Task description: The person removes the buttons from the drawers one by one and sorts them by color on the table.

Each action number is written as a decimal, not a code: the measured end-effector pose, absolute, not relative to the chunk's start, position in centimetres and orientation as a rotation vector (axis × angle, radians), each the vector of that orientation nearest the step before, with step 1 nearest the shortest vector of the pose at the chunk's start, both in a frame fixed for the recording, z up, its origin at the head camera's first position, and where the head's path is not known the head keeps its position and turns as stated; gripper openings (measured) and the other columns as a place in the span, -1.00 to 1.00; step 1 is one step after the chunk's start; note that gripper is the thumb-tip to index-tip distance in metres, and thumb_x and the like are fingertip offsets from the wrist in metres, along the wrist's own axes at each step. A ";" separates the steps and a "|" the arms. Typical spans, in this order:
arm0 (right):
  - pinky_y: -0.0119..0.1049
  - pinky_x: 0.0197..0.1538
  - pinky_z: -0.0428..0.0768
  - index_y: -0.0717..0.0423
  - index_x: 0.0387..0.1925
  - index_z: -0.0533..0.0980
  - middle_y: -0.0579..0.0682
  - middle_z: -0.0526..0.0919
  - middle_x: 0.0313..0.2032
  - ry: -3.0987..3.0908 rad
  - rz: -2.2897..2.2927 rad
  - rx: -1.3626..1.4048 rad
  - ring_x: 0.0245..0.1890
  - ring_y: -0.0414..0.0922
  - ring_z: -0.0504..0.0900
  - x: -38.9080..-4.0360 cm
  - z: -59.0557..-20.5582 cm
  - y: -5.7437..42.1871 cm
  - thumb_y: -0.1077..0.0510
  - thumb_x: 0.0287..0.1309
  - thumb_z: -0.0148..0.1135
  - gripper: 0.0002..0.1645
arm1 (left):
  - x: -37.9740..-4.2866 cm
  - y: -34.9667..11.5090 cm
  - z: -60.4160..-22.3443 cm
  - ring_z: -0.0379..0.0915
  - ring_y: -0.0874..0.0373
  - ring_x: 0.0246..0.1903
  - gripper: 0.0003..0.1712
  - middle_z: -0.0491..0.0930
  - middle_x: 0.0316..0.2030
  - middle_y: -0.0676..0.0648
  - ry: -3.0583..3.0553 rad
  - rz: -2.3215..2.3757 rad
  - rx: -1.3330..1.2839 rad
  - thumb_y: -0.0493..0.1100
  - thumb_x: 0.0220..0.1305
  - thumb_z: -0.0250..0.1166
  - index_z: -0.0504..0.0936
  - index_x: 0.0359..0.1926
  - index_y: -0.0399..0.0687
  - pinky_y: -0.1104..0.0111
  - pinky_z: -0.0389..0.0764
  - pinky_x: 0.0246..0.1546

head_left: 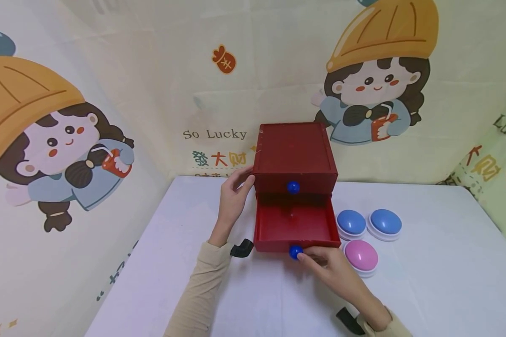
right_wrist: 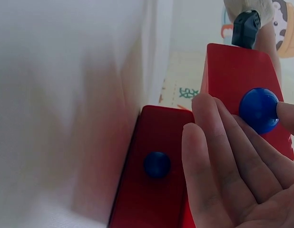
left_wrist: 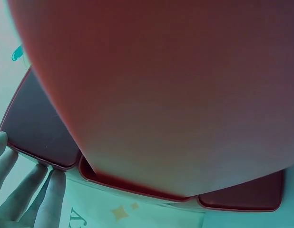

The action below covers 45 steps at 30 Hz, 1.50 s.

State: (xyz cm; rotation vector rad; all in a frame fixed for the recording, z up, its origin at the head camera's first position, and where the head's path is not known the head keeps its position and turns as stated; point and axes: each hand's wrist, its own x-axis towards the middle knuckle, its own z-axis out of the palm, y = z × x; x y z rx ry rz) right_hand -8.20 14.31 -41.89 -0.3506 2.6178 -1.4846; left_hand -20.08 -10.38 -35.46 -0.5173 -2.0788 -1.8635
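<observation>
Drawer (head_left: 278, 229) out from red cabinet (head_left: 296, 150), blue knob (head_left: 295, 252) between right-hand fingers (right_wrist: 266, 154)

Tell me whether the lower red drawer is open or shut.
Open: the lower red drawer juts out beyond the upper drawer, its inside floor exposed, and the right hand pinches its blue knob.

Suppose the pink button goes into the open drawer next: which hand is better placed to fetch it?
Probably the right hand: it pinches the blue knob on the open drawer, beside the pink button. The left hand touches the red cabinet, farther away.
</observation>
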 end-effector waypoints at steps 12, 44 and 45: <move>-0.34 -0.20 0.73 0.03 -0.14 0.71 -0.13 0.74 -0.24 2.640 -1.515 -0.272 -0.15 -0.09 0.64 -8.9 -41.9 13.8 0.00 0.20 0.38 -0.73 | -20.0 -10.4 -35.4 0.53 -0.03 0.16 -0.57 0.57 0.17 -0.22 -2.098 -1.853 -0.507 -0.24 0.42 0.20 0.50 0.26 -0.28 0.27 0.60 0.13; -0.27 -0.12 0.74 0.16 -0.13 0.70 -0.01 0.78 -0.24 2.675 -1.586 -0.354 -0.25 -0.15 0.75 -11.1 -42.1 14.0 0.03 0.28 0.32 -0.70 | -20.0 -10.2 -35.2 0.53 -0.04 0.16 -0.57 0.57 0.16 -0.23 -2.102 -1.874 -0.477 -0.24 0.42 0.21 0.51 0.25 -0.30 0.22 0.60 0.14; -0.27 -0.12 0.74 0.16 -0.12 0.70 -0.02 0.78 -0.24 2.675 -1.582 -0.354 -0.24 -0.14 0.75 -11.3 -42.1 14.0 0.03 0.28 0.31 -0.70 | -20.0 -10.2 -35.2 0.53 -0.04 0.16 -0.57 0.57 0.16 -0.23 -2.102 -1.876 -0.477 -0.24 0.42 0.21 0.51 0.25 -0.30 0.23 0.60 0.14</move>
